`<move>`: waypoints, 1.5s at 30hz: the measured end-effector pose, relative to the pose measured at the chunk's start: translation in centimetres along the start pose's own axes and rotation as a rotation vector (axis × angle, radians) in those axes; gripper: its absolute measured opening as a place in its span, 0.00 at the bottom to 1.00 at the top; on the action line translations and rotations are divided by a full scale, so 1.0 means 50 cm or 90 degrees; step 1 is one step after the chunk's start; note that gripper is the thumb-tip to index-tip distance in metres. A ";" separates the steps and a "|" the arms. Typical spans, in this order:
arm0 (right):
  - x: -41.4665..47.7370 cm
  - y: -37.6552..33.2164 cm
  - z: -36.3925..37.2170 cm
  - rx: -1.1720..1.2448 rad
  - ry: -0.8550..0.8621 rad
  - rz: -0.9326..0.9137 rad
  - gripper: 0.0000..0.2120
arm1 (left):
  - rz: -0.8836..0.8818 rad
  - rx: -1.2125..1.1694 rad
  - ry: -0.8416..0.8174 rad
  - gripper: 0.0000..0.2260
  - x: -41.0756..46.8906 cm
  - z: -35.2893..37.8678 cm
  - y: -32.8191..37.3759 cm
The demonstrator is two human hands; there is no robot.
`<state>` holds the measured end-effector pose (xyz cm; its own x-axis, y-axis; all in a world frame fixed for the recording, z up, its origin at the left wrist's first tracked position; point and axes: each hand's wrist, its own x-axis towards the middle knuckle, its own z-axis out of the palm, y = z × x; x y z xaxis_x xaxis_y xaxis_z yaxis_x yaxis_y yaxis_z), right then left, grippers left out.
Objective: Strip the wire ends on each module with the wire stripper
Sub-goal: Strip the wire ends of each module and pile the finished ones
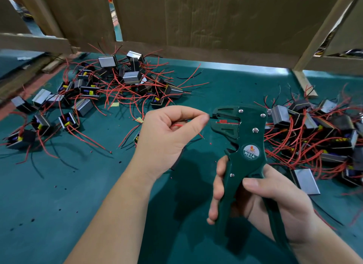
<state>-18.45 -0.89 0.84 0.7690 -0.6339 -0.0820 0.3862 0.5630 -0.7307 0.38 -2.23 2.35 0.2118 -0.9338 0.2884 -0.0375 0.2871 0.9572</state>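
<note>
A black wire [211, 117] is pinched between the thumb and forefinger of the left hand [169, 138], and a red wire [177, 124] is looped inside its curled fingers. The black wire's end is set in the jaws of the single wire stripper [243, 144], just right of the fingertips. The stripper's two handles are clasped in the right hand [263, 197], above the near middle of the green table [59, 204]. The wires' own module is mostly hidden behind the left hand. Two piles of modules with red and black leads are seen, one far left [121, 77] and one right [314, 130], both too tangled to be counted. Red and black insulation specks [210, 143] are scattered across the table. The far edge is closed off by cardboard walls [196, 18].
</note>
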 end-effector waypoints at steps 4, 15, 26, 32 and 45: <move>-0.007 0.009 -0.002 -0.071 0.029 -0.004 0.18 | 0.000 -0.009 -0.016 0.08 -0.002 0.003 0.004; -0.006 0.005 0.011 -0.060 0.064 -0.008 0.19 | 0.014 -0.012 -0.026 0.08 -0.002 0.002 -0.004; 0.016 0.003 0.004 -0.009 0.201 -0.129 0.29 | -0.147 0.094 -0.122 0.13 -0.001 0.021 -0.030; 0.013 0.017 0.010 -0.043 0.102 -0.058 0.33 | -0.314 -0.369 0.088 0.12 0.012 0.026 -0.017; -0.004 0.005 -0.005 -0.355 0.354 -0.353 0.25 | 0.012 0.476 0.240 0.08 0.025 -0.038 -0.049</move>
<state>-18.64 -0.77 0.50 0.1429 -0.9755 0.1671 0.2142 -0.1343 -0.9675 2.60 -3.69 0.31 0.5127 -0.7578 0.4035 -0.6538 -0.0400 0.7556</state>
